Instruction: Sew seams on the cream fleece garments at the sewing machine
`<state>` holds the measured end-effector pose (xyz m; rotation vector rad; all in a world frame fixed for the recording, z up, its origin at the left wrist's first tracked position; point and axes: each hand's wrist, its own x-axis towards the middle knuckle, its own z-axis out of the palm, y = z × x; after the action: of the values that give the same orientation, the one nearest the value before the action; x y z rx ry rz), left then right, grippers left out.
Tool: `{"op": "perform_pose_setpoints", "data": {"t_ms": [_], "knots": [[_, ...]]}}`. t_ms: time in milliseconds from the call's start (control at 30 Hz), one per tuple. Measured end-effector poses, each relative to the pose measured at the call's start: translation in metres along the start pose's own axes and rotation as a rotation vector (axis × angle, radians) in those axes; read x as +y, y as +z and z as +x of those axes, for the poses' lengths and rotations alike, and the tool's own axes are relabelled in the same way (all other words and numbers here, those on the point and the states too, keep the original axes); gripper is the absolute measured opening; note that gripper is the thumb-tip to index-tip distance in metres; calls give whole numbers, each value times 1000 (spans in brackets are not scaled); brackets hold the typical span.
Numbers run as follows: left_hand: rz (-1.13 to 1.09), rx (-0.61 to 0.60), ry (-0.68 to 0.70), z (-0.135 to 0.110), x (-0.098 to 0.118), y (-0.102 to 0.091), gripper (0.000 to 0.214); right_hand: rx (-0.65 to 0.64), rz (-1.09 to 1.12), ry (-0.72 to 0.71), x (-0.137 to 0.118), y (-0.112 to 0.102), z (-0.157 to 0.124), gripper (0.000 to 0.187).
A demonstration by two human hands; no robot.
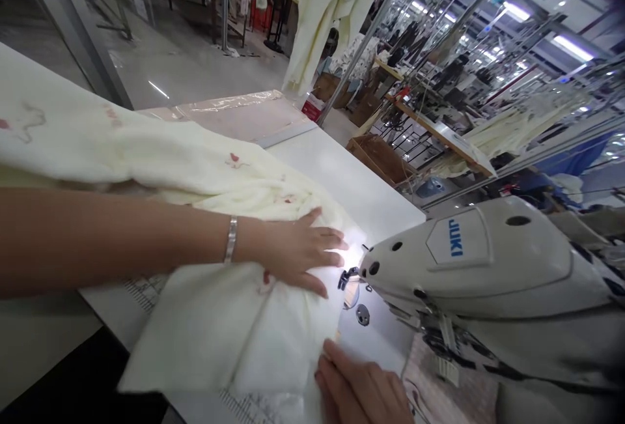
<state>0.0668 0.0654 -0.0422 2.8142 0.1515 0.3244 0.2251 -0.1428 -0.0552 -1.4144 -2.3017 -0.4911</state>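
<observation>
A pale yellow fabric piece (pixel 205 333) with small reddish printed motifs lies over the sewing table and trails off to the left. My left hand (pixel 297 248) rests flat on it, fingers spread, with the fingertips close to the lit needle area. A bracelet circles that wrist. At the bottom, my right hand (pixel 361 385) pinches the fabric's near edge between thumb and fingers. The white sewing machine (pixel 439 261) reaches in from the right. Its presser foot (pixel 346 277) sits just beyond my left fingertips, by the fabric's edge.
A ruler scale (pixel 244 408) is printed along the table's near edge. Pale garments (pixel 332 14) hang from a rail beyond the table. A wooden box (pixel 378 157) stands on the floor behind. A metal post (pixel 73 27) rises at the left, and other workstations fill the background.
</observation>
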Motion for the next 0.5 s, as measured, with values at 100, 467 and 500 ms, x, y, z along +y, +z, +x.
{"op": "perform_pose_setpoints", "data": {"t_ms": [100,467,500], "knots": [[-29,-35,37,18,-23,-6,47,-33,29,-14,21,4,12,13],[52,-9,37,65,-82,-15,46,99,53,85,37,26,36,21],[77,-12,-14,60,-74,-14,47,91,69,89,34,24,35,19]]}}
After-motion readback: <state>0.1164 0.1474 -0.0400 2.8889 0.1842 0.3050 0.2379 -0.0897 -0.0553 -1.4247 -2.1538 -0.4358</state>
